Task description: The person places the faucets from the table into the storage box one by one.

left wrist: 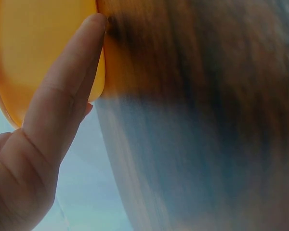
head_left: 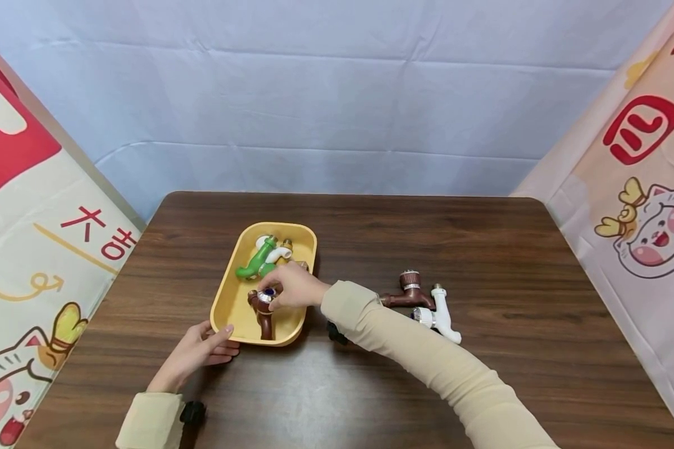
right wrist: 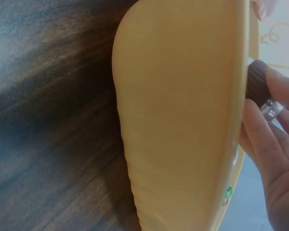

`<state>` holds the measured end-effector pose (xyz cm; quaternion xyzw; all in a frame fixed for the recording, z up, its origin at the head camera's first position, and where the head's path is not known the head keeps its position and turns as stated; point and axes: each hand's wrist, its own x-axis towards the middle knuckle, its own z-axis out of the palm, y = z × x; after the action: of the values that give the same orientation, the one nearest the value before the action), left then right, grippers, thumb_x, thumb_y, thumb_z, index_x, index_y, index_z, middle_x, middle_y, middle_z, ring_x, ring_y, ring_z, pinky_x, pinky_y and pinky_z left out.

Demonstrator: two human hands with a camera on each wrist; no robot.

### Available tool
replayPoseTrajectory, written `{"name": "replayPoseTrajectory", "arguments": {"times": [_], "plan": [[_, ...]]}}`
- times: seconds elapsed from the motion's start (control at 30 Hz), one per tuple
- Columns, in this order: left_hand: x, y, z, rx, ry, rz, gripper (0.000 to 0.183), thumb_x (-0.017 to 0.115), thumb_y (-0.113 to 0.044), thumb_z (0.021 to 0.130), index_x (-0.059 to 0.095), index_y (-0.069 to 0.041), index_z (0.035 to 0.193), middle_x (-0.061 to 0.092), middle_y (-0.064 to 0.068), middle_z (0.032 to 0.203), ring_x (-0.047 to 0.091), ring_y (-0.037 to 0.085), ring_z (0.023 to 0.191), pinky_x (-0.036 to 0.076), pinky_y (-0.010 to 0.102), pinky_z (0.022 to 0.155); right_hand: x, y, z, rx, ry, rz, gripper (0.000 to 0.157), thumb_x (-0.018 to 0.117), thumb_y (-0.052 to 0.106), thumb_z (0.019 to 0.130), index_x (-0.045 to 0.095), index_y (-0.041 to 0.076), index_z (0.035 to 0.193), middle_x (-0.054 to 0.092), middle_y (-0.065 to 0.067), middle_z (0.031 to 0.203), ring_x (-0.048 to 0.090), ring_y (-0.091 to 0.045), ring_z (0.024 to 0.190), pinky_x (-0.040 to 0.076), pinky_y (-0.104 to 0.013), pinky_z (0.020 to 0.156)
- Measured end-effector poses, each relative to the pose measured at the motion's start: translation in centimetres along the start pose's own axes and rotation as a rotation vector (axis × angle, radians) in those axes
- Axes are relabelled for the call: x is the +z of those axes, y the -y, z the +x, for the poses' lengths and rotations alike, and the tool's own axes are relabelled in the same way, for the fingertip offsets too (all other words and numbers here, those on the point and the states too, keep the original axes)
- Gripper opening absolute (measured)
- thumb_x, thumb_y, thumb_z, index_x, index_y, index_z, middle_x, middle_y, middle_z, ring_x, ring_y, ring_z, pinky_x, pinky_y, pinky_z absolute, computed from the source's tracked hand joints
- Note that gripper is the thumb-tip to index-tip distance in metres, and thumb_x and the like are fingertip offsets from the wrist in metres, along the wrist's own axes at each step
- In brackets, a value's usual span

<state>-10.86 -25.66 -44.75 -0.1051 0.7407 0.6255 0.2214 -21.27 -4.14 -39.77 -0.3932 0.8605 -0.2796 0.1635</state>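
A yellow plastic tray (head_left: 238, 315) stands on the left part of the table. My left hand (head_left: 199, 349) holds its near-left corner, thumb at the rim and fingers against the outside; in the left wrist view the fingers (left wrist: 62, 91) lie along the wall. Over the tray, my right hand (head_left: 297, 285) grips a brown faucet (head_left: 266, 325) by its ribbed knob (right wrist: 256, 84), which has a silver collar. The faucet's spout points toward the near side of the tray. Farther back in the tray lie a green faucet (head_left: 256, 262), a white one (head_left: 281, 254) and others partly hidden by the hand.
Right of the tray, another brown faucet (head_left: 410, 298) and a white faucet (head_left: 442, 315) lie close together on the dark wooden table (head_left: 483, 249), near the right sleeve (head_left: 404, 343). A pale blue cloth (head_left: 326, 112) hangs behind the table, with printed sheets at both sides.
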Motion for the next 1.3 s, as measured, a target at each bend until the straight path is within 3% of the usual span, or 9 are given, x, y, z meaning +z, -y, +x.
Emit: {"name": "replayPoseTrajectory", "arguments": {"times": [0.37,0.53,0.7,1.07,1.3], "plan": [[0.1,-0.3,-0.1,-0.002,-0.002,0.011,0.046,0.046,-0.022,0.096,0.034,0.013,0.122,0.063,0.026,0.094,0.065,0.029,0.084,0.054,0.036,0.072,0.9,0.0,-0.2,0.03,-0.068,-0.005,0.035,0.077,0.016,0.074,0.067,0.013,0.107,0.065,0.002,0.106,0.056,-0.009,0.1,0.038,-0.021,0.09],[0.1,-0.3,0.0,-0.002,-0.002,0.01,0.046,0.047,-0.022,0.096,0.034,0.013,0.122,0.063,0.026,0.094,0.065,0.029,0.084,0.054,0.037,0.073,1.2,0.1,-0.5,0.056,-0.07,0.038,0.032,0.073,0.012,0.078,0.066,0.01,0.109,0.066,-0.001,0.106,0.059,-0.013,0.096,0.043,-0.018,0.083],[0.1,-0.4,0.0,0.003,-0.003,0.009,0.047,0.047,-0.023,0.096,0.034,0.013,0.122,0.063,0.026,0.094,0.065,0.029,0.084,0.054,0.037,0.072,1.4,0.1,-0.8,0.093,-0.048,0.091,0.031,0.069,0.009,0.081,0.065,0.007,0.111,0.065,-0.003,0.107,0.06,-0.016,0.097,0.045,-0.016,0.078],[0.2,-0.4,-0.2,-0.007,-0.006,0.008,0.046,0.046,-0.022,0.097,0.033,0.013,0.123,0.063,0.026,0.094,0.065,0.029,0.084,0.054,0.037,0.073,1.2,0.0,-1.1,0.073,0.066,0.125,0.043,0.064,0.013,0.082,0.056,0.008,0.124,0.057,-0.006,0.123,0.051,-0.016,0.113,0.041,-0.019,0.089],[0.2,-0.3,-0.4,-0.012,-0.007,0.01,0.049,0.047,-0.023,0.096,0.032,0.014,0.124,0.064,0.025,0.094,0.065,0.029,0.084,0.054,0.038,0.072,1.1,0.2,-1.5,0.09,0.071,0.127,0.044,0.063,0.013,0.083,0.055,0.002,0.124,0.057,-0.009,0.122,0.053,-0.017,0.111,0.041,-0.019,0.09]]}}
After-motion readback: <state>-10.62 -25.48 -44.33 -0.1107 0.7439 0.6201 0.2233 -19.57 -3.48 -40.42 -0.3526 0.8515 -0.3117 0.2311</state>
